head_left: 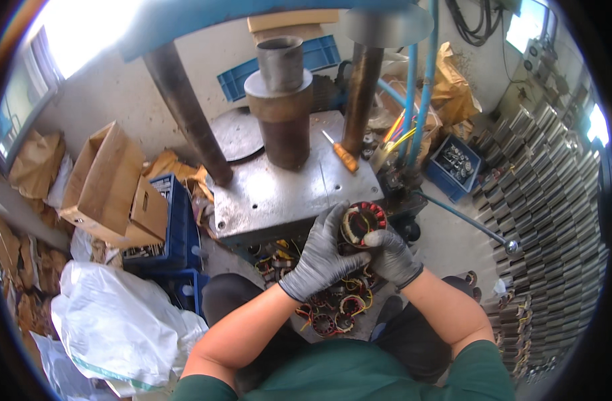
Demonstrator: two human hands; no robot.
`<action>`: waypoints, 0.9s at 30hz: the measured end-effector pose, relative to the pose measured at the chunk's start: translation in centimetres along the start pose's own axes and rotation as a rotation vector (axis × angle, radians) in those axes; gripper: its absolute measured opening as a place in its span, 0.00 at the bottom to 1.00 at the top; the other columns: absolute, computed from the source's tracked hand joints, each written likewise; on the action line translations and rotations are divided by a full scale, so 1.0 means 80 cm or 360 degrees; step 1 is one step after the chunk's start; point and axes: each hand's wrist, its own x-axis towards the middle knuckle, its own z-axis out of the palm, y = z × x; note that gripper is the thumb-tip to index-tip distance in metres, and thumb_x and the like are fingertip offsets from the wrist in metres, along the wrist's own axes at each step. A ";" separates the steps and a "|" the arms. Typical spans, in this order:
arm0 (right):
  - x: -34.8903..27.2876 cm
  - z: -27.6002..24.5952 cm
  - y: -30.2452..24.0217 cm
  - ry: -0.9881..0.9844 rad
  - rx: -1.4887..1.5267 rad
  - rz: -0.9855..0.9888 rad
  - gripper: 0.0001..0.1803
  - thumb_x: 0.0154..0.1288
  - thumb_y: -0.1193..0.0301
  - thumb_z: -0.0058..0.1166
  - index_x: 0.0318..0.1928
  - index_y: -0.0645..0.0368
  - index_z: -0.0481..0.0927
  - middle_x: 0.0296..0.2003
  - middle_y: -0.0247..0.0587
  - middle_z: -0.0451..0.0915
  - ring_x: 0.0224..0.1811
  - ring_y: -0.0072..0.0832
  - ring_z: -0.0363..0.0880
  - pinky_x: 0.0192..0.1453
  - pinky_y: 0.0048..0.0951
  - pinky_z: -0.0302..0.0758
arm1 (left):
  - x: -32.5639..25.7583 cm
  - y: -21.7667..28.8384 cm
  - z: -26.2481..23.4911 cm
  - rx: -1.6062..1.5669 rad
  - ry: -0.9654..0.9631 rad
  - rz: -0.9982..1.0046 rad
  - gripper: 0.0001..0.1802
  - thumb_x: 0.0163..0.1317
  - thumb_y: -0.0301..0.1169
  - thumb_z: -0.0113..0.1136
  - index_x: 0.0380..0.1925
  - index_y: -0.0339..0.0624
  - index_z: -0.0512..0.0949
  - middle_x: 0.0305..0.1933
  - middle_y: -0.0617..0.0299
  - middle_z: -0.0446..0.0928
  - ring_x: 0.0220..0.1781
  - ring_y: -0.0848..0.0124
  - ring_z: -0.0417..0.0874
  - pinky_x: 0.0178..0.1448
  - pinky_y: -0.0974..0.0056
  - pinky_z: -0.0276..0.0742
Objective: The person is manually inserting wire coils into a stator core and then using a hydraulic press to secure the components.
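Note:
Both hands wear grey gloves and meet just below the front edge of a steel press table [279,194]. My left hand [321,257] and my right hand [391,257] together grip a round motor stator [361,222] with copper windings and red insulation, tilted toward me. Below the hands lies a pile of similar stators [333,311] with yellow and red wires, partly hidden by my forearms. On the table stands a brown metal cylinder [282,120] topped by a narrower grey tube.
An orange-handled screwdriver [343,155] lies on the table by a rusty column [359,87]. Cardboard box [109,184] and blue crates [176,227] stand left, a white plastic bag [119,324] lower left. Stacked metal cores [553,220] fill the right; a lever [466,220] juts right.

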 end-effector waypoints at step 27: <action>-0.003 -0.004 0.038 -0.0210 0.0566 0.0110 0.27 0.56 0.73 0.62 0.60 0.58 0.80 0.53 0.38 0.84 0.56 0.31 0.83 0.67 0.37 0.78 | 0.014 -0.003 0.007 0.0429 0.0302 0.0732 0.62 0.30 0.34 0.91 0.70 0.51 0.66 0.57 0.49 0.70 0.54 0.53 0.80 0.57 0.53 0.82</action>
